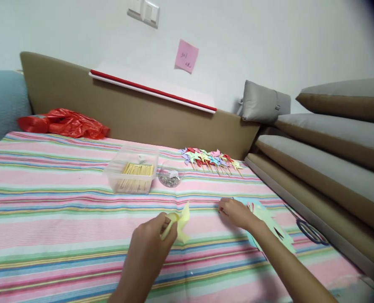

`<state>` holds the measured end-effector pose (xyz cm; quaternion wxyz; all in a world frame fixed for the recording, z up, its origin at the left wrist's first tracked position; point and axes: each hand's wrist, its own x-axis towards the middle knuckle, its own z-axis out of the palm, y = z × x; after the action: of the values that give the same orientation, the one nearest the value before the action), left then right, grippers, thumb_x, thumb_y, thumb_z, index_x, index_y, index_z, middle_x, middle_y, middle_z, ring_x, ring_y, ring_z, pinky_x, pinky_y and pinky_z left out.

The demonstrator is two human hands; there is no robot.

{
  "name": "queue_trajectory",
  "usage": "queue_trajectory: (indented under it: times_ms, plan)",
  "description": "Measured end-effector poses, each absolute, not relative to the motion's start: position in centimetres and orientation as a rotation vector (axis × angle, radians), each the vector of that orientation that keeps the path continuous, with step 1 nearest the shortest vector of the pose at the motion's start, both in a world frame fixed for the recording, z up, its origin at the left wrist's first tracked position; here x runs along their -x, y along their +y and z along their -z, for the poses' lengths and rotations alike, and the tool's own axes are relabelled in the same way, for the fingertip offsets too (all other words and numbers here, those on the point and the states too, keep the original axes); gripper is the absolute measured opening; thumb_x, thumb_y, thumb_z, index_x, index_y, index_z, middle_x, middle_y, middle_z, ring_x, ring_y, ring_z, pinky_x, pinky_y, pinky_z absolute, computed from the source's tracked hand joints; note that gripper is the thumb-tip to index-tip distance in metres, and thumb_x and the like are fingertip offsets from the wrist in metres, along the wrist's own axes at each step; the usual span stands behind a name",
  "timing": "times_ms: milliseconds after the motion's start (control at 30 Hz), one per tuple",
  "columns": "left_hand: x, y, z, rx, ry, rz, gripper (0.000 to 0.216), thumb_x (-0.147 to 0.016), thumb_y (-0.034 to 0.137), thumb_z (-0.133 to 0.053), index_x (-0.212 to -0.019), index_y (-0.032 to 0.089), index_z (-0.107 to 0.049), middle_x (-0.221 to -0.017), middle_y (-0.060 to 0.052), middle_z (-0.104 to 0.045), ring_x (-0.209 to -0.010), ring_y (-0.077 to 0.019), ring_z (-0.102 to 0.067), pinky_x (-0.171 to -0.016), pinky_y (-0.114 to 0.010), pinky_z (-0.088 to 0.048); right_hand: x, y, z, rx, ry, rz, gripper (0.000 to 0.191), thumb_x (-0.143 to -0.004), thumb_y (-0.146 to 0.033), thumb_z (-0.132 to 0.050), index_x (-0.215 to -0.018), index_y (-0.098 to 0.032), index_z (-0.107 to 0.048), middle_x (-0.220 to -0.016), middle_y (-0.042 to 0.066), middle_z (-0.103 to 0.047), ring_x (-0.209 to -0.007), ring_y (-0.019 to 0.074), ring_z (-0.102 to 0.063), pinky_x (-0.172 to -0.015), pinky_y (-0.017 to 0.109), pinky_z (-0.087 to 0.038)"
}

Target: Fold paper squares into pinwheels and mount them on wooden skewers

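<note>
My left hand (152,244) pinches a folded yellow paper pinwheel (179,223) just above the striped sheet. My right hand (235,211) rests on the sheet to the right, fingertips down next to a stack of cut paper squares (273,223) in green and blue; whether it grips anything I cannot tell. Farther back stands a clear plastic box of wooden sticks (133,172), and beside it a small clear container of pins (169,176). A row of finished colored pinwheels on sticks (210,159) lies behind that.
Scissors (309,229) lie at the sheet's right edge beside stacked grey and tan cushions (332,143). A red plastic bag (65,123) sits at the back left against a tan headboard (136,109). A pink sticky note (187,55) is on the wall.
</note>
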<state>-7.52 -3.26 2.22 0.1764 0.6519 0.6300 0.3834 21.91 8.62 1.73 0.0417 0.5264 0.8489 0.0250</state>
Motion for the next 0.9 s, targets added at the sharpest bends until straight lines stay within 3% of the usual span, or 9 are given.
queue_trajectory:
  times_ms: [100, 200, 333, 433, 667, 833, 900]
  plan:
    - [7.4, -3.1, -2.2, -1.808, 1.801, -1.072, 0.035, -0.084, 0.036, -0.052, -0.061, 0.023, -0.029, -0.055, 0.005, -0.032, -0.052, -0.0141, -0.030, -0.054, -0.027, -0.021, -23.6, 6.6, 0.1, -1.816, 2.633, -0.109, 0.030, -0.095, -0.018, -0.045, -0.117, -0.016, -0.066, -0.118, 0.013, -0.070, -0.108, 0.0247, -0.066, -0.088, 0.033, -0.049]
    - [7.2, -2.8, -2.1, -1.606, 1.766, -1.159, 0.042, -0.082, 0.045, -0.060, -0.060, 0.023, -0.033, -0.057, 0.006, -0.028, -0.054, -0.0130, -0.028, -0.053, -0.026, -0.021, -23.9, 4.3, 2.1, -1.948, 2.663, -0.124, 0.045, -0.102, -0.028, -0.036, -0.143, -0.014, -0.048, -0.144, 0.018, -0.055, -0.133, 0.0272, -0.052, -0.106, 0.041, -0.043]
    - [6.1, -2.4, -2.3, -1.131, 1.461, -1.341, 0.041, -0.075, 0.056, -0.073, -0.069, 0.019, -0.055, -0.065, 0.002, -0.050, -0.060, -0.0134, -0.045, -0.054, -0.023, -0.031, -23.3, 2.1, 4.8, -1.963, 2.718, -0.105, 0.052, -0.103, -0.042, -0.036, -0.153, -0.025, -0.038, -0.161, 0.015, -0.033, -0.147, 0.0319, -0.036, -0.116, 0.055, -0.031]
    - [4.8, -1.9, -2.3, -0.893, 1.289, -1.457, 0.039, -0.071, 0.050, -0.081, -0.075, 0.017, -0.063, -0.071, 0.001, -0.058, -0.065, -0.0119, -0.051, -0.057, -0.020, -0.037, -22.8, 1.8, 6.1, -1.973, 2.682, -0.059, 0.051, -0.104, -0.040, -0.032, -0.154, -0.028, -0.036, -0.163, 0.013, -0.029, -0.149, 0.0324, -0.030, -0.119, 0.060, -0.024]
    - [3.6, -1.1, -1.6, -0.730, 1.128, -1.542, 0.032, -0.068, 0.041, -0.087, -0.075, 0.015, -0.070, -0.076, -0.001, -0.066, -0.070, -0.0117, -0.057, -0.063, -0.019, -0.044, -22.4, 2.5, 6.6, -2.051, 2.657, 0.097, 0.060, -0.104, -0.040, -0.031, -0.152, -0.004, -0.037, -0.159, 0.018, -0.035, -0.149, 0.0324, -0.030, -0.122, 0.055, -0.022]
    - [3.6, -0.2, -0.4, -0.723, 1.192, -1.527, 0.033, -0.068, 0.041, -0.087, -0.069, 0.015, -0.067, -0.070, 0.001, -0.063, -0.063, -0.0101, -0.052, -0.058, -0.019, -0.041, -22.6, 3.1, 5.2, -2.208, 2.750, 0.177, 0.052, -0.104, -0.031, -0.028, -0.143, -0.005, -0.050, -0.149, 0.019, -0.051, -0.143, 0.0300, -0.043, -0.118, 0.049, -0.035]
    - [3.4, 0.0, -0.1, -0.738, 1.223, -1.526, 0.034, -0.069, 0.042, -0.086, -0.069, 0.015, -0.066, -0.069, 0.002, -0.061, -0.063, -0.0103, -0.051, -0.058, -0.019, -0.040, -22.9, 3.1, 4.4, -2.293, 2.729, 0.167, 0.049, -0.102, -0.032, -0.034, -0.139, -0.007, -0.055, -0.138, 0.019, -0.062, -0.133, 0.0316, -0.055, -0.109, 0.048, -0.045]
